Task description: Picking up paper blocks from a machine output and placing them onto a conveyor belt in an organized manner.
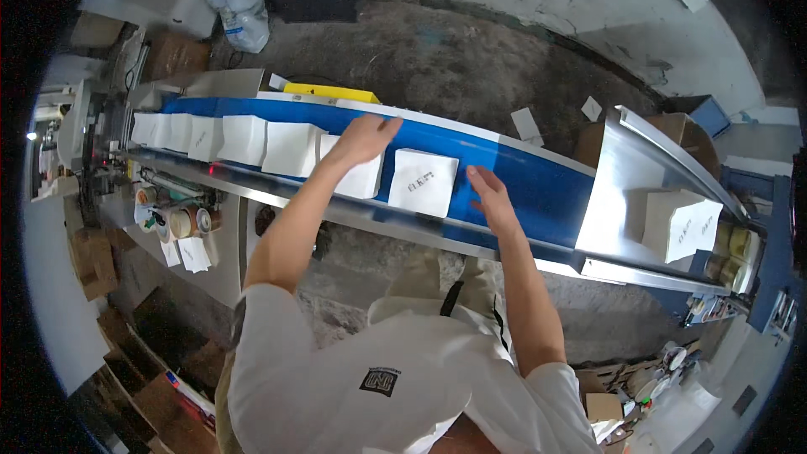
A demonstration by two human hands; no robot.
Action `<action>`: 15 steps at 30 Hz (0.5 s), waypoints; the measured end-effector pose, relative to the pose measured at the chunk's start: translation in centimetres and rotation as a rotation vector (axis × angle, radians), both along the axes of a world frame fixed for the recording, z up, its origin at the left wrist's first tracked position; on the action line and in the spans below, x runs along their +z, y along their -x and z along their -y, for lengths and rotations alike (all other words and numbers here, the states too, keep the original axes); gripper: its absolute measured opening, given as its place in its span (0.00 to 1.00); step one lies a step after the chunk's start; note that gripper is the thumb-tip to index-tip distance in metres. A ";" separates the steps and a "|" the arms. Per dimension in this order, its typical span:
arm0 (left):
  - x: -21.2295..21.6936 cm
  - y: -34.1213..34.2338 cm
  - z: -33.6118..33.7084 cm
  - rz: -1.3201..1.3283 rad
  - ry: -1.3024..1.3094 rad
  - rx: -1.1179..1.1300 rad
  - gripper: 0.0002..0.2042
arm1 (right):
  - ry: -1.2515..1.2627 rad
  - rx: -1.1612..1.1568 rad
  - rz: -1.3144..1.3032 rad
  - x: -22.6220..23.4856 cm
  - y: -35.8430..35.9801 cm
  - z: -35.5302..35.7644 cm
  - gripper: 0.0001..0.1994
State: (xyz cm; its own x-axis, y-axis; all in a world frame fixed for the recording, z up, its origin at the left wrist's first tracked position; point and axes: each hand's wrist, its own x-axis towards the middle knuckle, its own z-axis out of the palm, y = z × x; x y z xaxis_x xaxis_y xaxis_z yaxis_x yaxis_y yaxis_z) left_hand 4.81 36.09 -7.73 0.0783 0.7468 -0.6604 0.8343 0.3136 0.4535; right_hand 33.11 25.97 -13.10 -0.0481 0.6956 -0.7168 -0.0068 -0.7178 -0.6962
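Note:
A row of white paper stacks [242, 138] lies along the blue conveyor belt [538, 185] in front of me. One printed stack [424, 182] sits apart from the others, between my two hands. My left hand [368, 139] is over the far edge of the neighbouring stack [360, 178], fingers stretched out to the right; whether it touches the paper I cannot tell. To the right of the printed stack is my right hand [491, 195], with its fingers apart and nothing in them.
At the belt's right end a metal chute [618, 202] holds more white stacks [679, 225]. A yellow bar [330, 92] lies along the far rail. Tape rolls [187, 222] stand below the belt at left. Loose paper [526, 125] is on the floor beyond.

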 end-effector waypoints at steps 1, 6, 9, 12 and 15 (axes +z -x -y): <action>-1.0 0.7 2.3 0.115 -0.105 0.049 0.27 | 0.046 0.027 -0.035 0.4 0.6 -0.3 0.46; -3.4 -2.0 7.3 0.594 0.214 0.358 0.28 | 0.042 0.160 -0.046 -1.6 2.0 -0.9 0.55; -5.9 -3.0 8.2 0.713 0.279 0.453 0.28 | 0.096 0.167 -0.057 -0.8 3.2 -1.0 0.50; -6.8 -3.5 7.9 0.665 0.278 0.494 0.28 | 0.045 0.184 -0.112 -1.6 3.2 -1.1 0.44; -8.1 -3.1 8.2 0.654 0.273 0.542 0.28 | 0.016 0.131 -0.095 -2.4 3.5 -1.1 0.41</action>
State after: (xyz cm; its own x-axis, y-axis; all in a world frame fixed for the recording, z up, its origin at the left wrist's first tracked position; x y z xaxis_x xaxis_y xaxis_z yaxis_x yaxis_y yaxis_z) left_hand 7.91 27.89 -15.83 0.1837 0.6141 -0.7676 0.1405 0.7564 0.6388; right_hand 29.57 27.10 -15.48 -0.2063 0.6677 -0.7153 0.0224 -0.7276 -0.6857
